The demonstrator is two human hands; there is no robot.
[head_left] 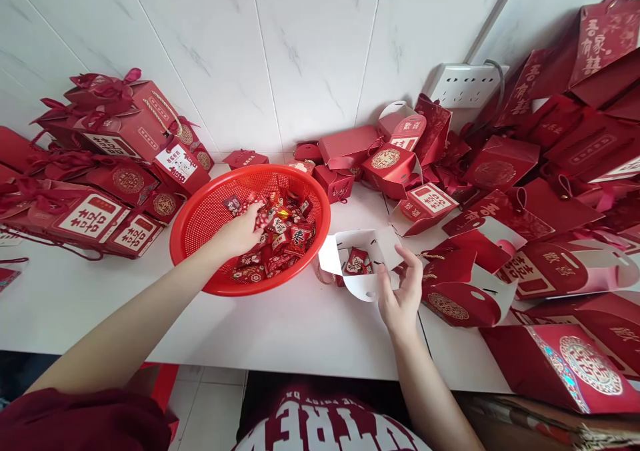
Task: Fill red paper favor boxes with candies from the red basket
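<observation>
A red plastic colander [193, 238] holds a heap of small wrapped candies [280, 238] in red packaging. My left hand [243, 230] reaches into it from the left, its fingers closing on a red candy with pale dots [260, 216]; the fingertips are partly hidden. To the right of the colander stands a small gift box [360, 284], open at the top, white inside, its flaps spread. A few red candies [357, 261] lie in it. My right hand [404, 294] grips the box's right side between thumb and fingers.
Finished-looking red gift boxes with ribbons [115, 178] are stacked at the left. Many more red boxes [505, 161], some open, pile up at the right. A power strip [467, 84] is against the tiled wall [315, 51]. The white table's [280, 338] front edge is close to my body.
</observation>
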